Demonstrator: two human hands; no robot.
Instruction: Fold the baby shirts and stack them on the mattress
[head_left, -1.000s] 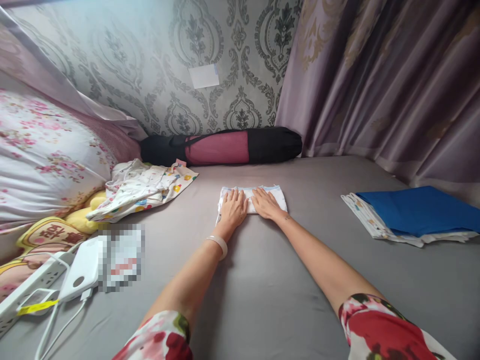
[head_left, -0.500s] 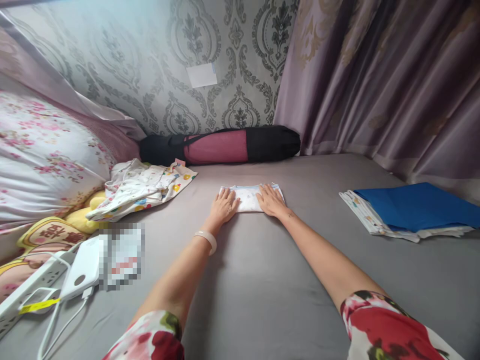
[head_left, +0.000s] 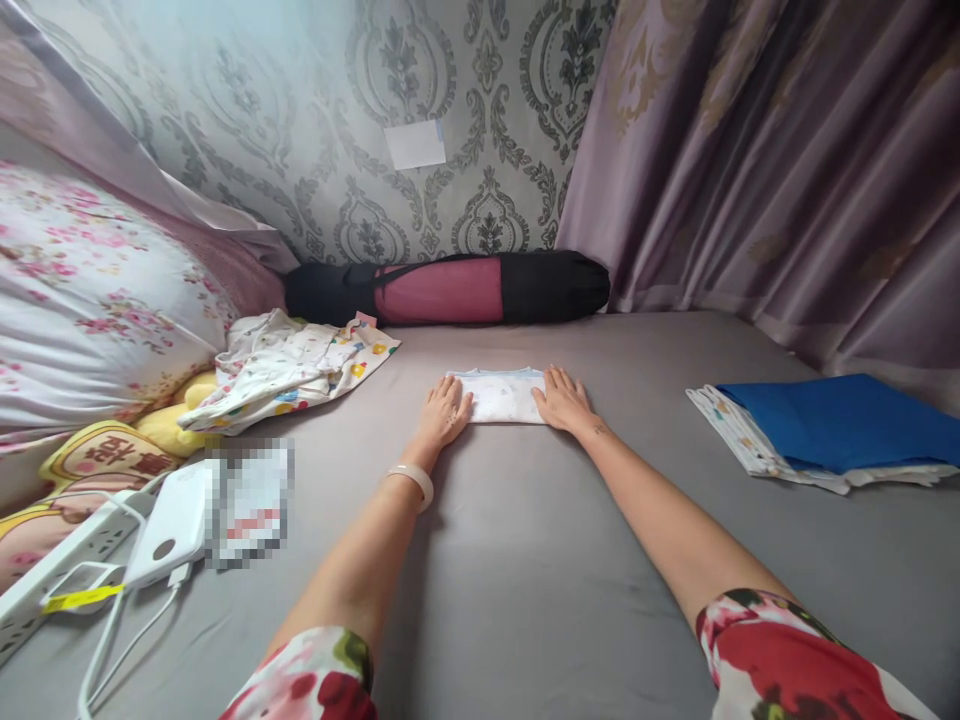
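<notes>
A small white garment point(head_left: 504, 398) with a light blue edge lies folded flat in the middle of the bed, a faint print on its surface. On its left end rests my left hand point(head_left: 444, 408), palm down with the fingers stretched out. My right hand point(head_left: 564, 400) lies flat over the right end, fingers extended and slightly apart. Both palms press the cloth to the grey sheet, and neither hand grips it. The ends of the garment are partly hidden beneath the hands.
Crumpled printed clothes point(head_left: 292, 365) lie at the left by a floral pillow point(head_left: 105, 320). A power bank point(head_left: 171, 520) and a power strip point(head_left: 97, 540) are nearer. Folded blue cloth point(head_left: 840, 420) sits at the right. Along the wall lies a long black-and-pink bag point(head_left: 442, 292).
My right hand has slid a little to the right, toward the garment's end, widening the gap between my hands. My left hand stays at the left end. The view has shifted slightly.
</notes>
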